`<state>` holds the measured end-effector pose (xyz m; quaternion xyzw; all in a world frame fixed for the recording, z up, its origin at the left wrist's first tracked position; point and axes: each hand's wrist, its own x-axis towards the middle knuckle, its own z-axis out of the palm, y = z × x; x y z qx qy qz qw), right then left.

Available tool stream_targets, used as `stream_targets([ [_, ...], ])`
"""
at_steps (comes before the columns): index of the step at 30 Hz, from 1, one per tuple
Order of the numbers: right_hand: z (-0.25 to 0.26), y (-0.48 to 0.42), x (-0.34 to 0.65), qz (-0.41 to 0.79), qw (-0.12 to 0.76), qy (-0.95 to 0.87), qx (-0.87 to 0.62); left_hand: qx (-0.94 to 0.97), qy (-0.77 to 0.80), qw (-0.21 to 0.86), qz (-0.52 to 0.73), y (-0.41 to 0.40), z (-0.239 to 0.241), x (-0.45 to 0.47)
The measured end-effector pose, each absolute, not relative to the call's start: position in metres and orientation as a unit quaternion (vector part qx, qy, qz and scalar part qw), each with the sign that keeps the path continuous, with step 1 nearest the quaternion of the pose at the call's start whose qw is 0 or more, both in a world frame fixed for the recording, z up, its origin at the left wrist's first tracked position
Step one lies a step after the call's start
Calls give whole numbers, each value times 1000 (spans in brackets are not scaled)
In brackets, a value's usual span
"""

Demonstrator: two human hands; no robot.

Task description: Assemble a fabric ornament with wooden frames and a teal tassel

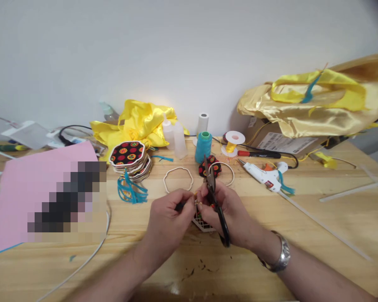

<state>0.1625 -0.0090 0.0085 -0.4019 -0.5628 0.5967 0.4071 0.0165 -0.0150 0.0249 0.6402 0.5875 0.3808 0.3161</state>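
Note:
Fingertips pinched together, my left hand (171, 216) meets my right one at the top edge of a small white lattice piece (203, 224) with dark patterned fabric behind it. What the left fingers grip is too small to make out. My right hand (231, 214) is closed around black-handled scissors (221, 224), blades pointing away from me, while its thumb and finger also pinch at the lattice piece's edge. Just beyond are an empty wooden frame (165, 180), a round hoop (233, 175) and a patterned fabric bundle (211, 163).
A stack of patterned panels (127, 153) and blue tassels (130, 191) lie left. Behind stand a blue thread cone (203, 147), a yellow thread spool (234, 140) and plastic bottles (180, 140). A glue gun (263, 175) and glue stick (324, 230) lie right; pink sheet (22, 188) far left.

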Motion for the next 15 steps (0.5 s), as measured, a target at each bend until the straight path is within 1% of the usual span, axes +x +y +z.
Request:
stream_targets([
  [4,9,-3,164,633,431,-504,-400,586,563,433,390,-10,26,13],
  [8,6,1,168,645,437,-491,-389,533,526,551,368,-7,24,10],
  [12,4,1,171,643,428,-503,-388,488,512,599,374,-6,24,10],
  [15,7,0,173,639,398,-524,-398,467,507,615,383,-7,24,9],
])
